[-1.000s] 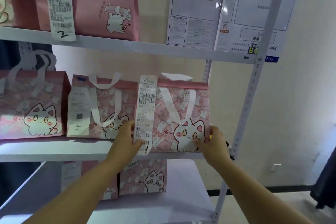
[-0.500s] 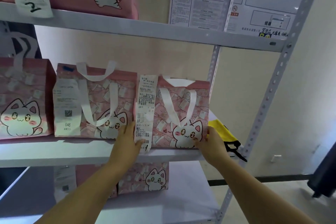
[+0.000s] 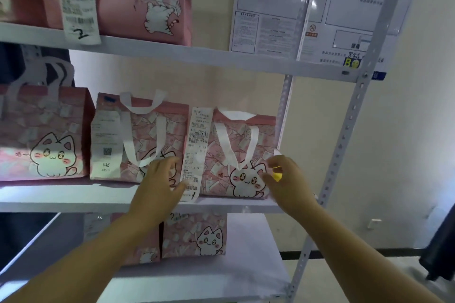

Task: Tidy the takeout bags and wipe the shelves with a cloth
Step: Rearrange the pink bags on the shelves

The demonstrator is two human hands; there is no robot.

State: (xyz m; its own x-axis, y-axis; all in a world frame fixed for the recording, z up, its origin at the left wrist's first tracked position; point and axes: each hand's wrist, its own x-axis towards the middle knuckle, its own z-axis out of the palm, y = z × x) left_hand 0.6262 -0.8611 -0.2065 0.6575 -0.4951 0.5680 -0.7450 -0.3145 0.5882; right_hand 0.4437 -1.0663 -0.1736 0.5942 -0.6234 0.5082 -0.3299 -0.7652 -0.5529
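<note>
Three pink cat-print takeout bags stand in a row on the middle shelf [image 3: 73,198]. The rightmost bag [image 3: 236,155] has a long receipt [image 3: 197,145] hanging down its front. My left hand [image 3: 160,179] lies flat with fingers spread against the bags' lower fronts, its fingertips beside the receipt and holding nothing. My right hand [image 3: 288,182] is at that bag's lower right corner. Its thumb and fingers curl around a small piece of yellow cloth [image 3: 277,174], most of which is hidden by the hand.
More pink bags sit on the top shelf [image 3: 197,59] and the lower shelf [image 3: 246,265]. A perforated metal upright [image 3: 344,150] bounds the rack on the right. Framed notices [image 3: 270,7] hang on the wall behind. A dark object [image 3: 440,248] stands at the far right.
Both hands have come off the rightmost bag's sides. The left hand has flattened and spread. The right hand has shifted right onto the yellow cloth that lay beside the bag.
</note>
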